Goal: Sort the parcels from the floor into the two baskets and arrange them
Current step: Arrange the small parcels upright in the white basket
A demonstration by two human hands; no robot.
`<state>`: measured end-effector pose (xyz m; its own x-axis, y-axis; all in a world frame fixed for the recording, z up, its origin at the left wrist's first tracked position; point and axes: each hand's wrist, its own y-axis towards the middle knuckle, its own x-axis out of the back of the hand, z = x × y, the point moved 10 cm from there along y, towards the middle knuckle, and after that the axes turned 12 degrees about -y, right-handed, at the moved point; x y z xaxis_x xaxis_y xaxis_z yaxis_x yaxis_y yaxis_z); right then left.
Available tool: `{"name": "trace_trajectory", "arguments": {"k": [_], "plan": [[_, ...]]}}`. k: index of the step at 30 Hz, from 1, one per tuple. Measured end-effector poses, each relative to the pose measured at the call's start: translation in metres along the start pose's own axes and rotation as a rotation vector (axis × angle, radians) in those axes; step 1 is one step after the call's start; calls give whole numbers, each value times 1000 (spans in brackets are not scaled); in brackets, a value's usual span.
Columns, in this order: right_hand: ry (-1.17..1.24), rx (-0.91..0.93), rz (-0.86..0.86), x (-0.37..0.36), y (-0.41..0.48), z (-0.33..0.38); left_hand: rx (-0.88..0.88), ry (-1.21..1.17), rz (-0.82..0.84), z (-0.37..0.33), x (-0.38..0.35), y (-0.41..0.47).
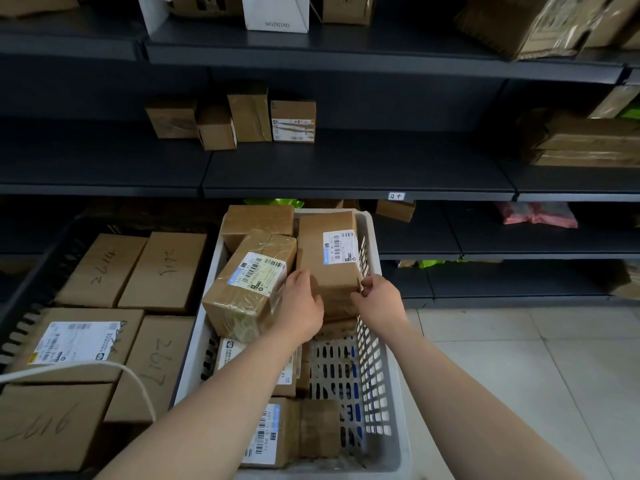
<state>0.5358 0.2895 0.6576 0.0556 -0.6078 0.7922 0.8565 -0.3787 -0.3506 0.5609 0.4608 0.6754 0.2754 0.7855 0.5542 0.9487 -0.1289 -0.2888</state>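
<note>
Currently both bare hands are holding a brown cardboard parcel with a white shipping label (329, 261) inside the pale grey perforated plastic basket (391, 410). The left hand (304, 306) is curling its fingers round the parcel's near left edge. The right hand (379, 297) is pinching the near right corner between thumb and fingertips, just beside the basket's right wall. The parcel is sitting in the far right part of that basket, its labelled face turned up.

Just beside its left side, a tape-wrapped brown box with a barcode label (251, 285) is lying tilted on top of other parcels. More labelled cardboard boxes (273, 434) are lying at the basket's near end.

To the left, a black slatted plastic basket (52, 268) is carrying flat brown boxes with handwritten numbers (162, 268), packed side by side. A white cord (131, 379) is crossing over its near boxes. Behind both baskets, dark grey metal shelving (346, 168) is bearing further small cardboard boxes (292, 121).
</note>
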Motion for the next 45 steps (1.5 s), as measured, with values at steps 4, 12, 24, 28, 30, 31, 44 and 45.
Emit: {"name": "trace_trajectory", "arguments": {"k": [4,12,24,28,30,31,44,45], "plan": [[13,4,1,0,-6,3,-5,-41,14,1,3,-5],[145,14,27,-3,-12,5,28,-122,55,20,3,-12],[363,-95,66,-5,6,6,172,-203,150,32,-12,1],[401,-91,90,-9,5,8,134,-242,127,23,-10,5],[421,-76,97,-10,4,10,116,-231,121,21,-11,9],[425,-69,100,-11,3,11,105,-206,114,20,-11,10],[376,-172,111,-23,-11,-5,71,322,-377,21,107,-14],[372,-190,118,-26,-11,-7,183,337,-320,39,110,-10]]}}
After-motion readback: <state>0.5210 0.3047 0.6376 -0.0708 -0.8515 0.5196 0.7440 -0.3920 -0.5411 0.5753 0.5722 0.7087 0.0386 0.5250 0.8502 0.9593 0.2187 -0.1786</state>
